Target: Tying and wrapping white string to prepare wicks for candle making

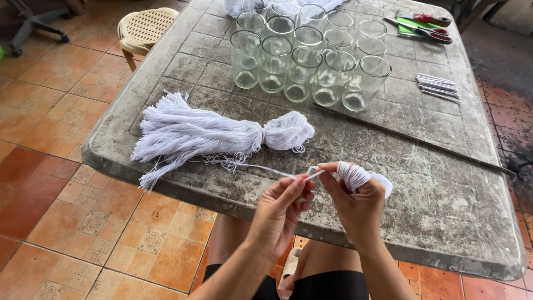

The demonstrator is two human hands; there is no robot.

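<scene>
Outdoors-like: grimy grey table (433, 166) over terracotta tiles (50, 183), both hands (280, 208) (355, 203) pinching white string (266, 168).

There are no boxes, bags, labels, signs or screens to see here. Nothing on the table has a wrapper or a sticker on it.
</scene>
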